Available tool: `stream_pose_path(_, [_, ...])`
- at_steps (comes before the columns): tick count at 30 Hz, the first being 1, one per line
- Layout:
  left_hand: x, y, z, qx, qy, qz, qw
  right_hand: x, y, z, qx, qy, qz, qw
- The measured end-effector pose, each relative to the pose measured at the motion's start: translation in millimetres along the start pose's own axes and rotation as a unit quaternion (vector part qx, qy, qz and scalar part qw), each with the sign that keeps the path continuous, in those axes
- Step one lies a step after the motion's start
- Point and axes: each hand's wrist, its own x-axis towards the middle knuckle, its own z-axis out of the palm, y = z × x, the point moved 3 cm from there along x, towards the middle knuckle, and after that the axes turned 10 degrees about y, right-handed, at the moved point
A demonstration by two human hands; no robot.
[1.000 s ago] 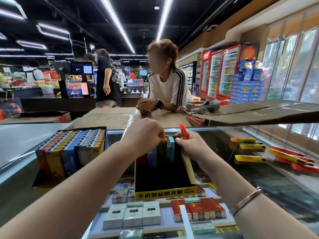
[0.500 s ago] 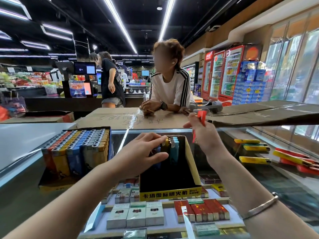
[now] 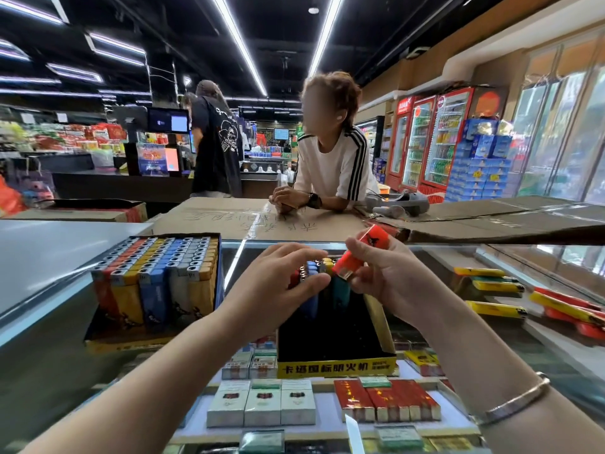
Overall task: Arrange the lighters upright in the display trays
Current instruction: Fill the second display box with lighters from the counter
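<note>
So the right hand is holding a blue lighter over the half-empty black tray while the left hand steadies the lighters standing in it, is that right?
Not quite: the head view shows the right hand holding a red-orange plastic lighter, not a blue one. The rest stands: the left hand steadies the standing lighters in the half-empty black tray.

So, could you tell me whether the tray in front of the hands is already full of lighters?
No, the black tray holds only a few lighters at its far end.
</note>
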Motion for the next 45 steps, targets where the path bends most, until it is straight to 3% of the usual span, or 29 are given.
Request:
stream_pose_path(5, [0.1, 6.5, -7.5, -0.131, 0.056, -0.069, 0.987, -3.0, 3.6, 12.2, 0.063, -0.112, 0.004, 0.992])
stream_pose_path(11, [4.8, 4.0, -17.6, -0.313, 0.07, -0.141, 0.936, -4.7, 3.1, 14.7, 0.033, -0.131, -0.047, 0.99])
stream_pose_path(14, [6.9, 1.6, -25.0, -0.327, 0.093, -0.148, 0.929, -4.9, 4.8, 14.8, -0.005, -0.138, -0.061, 0.989])
stream_pose_path(16, [8.1, -2.1, -32.2, -0.328, 0.099, -0.15, 0.928, -4.2, 3.8, 14.1, -0.021, -0.125, -0.08, 0.989])
stream_pose_path(19, [10.4, -7.9, -44.1, -0.335, 0.069, -0.148, 0.928, 0.8, -3.2, 3.0, -0.063, -0.019, -0.164, 0.984])
stream_pose_path(22, [11.2, -10.5, -50.7, -0.314, 0.038, -0.142, 0.938, 4.8, -8.6, -9.6, -0.12, 0.08, -0.206, 0.968])
stream_pose_path(25, [9.2, -8.5, -50.3, -0.247, 0.006, -0.117, 0.962, 12.7, -2.9, -19.1, -0.177, 0.123, -0.159, 0.963])
stream_pose_path(30, [5.4, -8.3, -43.1, -0.155, -0.024, -0.073, 0.985, 19.4, 16.4, -17.8, -0.253, 0.075, -0.022, 0.964])
stream_pose_path(37, [1.6, -12.9, -32.9, -0.029, -0.019, -0.015, 0.999, 20.9, 17.6, -17.6, -0.263, 0.061, -0.016, 0.963])
stream_pose_path(45, [1.3, -12.6, -30.3, 0.036, 0.001, 0.029, 0.999, 21.6, 16.8, -18.0, -0.269, 0.054, -0.026, 0.961])
